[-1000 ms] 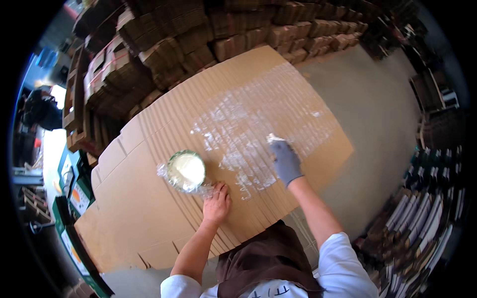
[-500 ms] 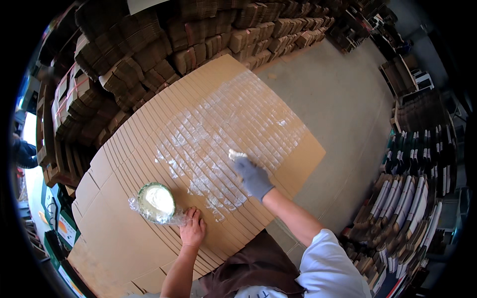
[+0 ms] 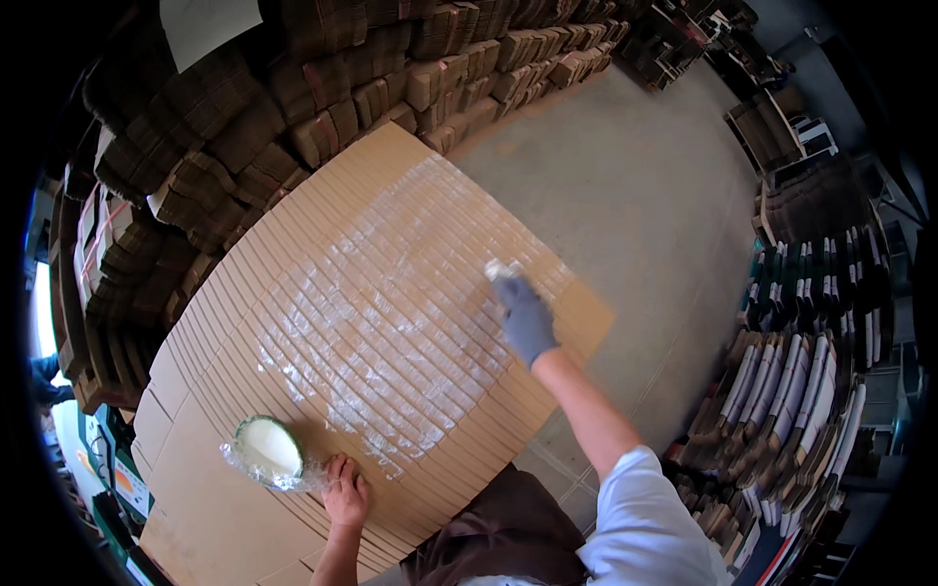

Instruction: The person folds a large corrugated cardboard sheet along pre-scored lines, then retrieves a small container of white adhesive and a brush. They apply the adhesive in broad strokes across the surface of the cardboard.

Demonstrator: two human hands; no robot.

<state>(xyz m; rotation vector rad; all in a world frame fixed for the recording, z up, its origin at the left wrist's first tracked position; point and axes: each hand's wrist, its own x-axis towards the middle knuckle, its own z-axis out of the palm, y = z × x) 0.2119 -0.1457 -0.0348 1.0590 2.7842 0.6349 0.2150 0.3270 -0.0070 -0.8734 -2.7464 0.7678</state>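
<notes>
My right hand (image 3: 528, 317), in a grey glove, is closed around a small white-ended piece (image 3: 502, 269), a brush or pad whose kind I cannot make out. It presses near the right edge of a fanned stack of cardboard sheets (image 3: 225, 391). Wet white paste (image 3: 362, 337) is smeared in streaks over the overlapping edges. Bare and fingers laid flat, my left hand (image 3: 347, 491) rests on the near part of the cardboard. Its fingertips are beside crumpled clear plastic film (image 3: 305, 479) hanging from a green-rimmed bowl (image 3: 269, 446), which holds white paste.
Bundles of folded brown cardboard (image 3: 322, 137) are piled high along the far and left sides. Grey floor (image 3: 625, 186) lies to the right. Stacks of printed sheets (image 3: 782, 386) stand at the right, and a pallet (image 3: 83, 342) at the left.
My right hand has moved away from me and to the right over the sheets. The cardboard, bowl and left hand appear lower and further left as the view shifts.
</notes>
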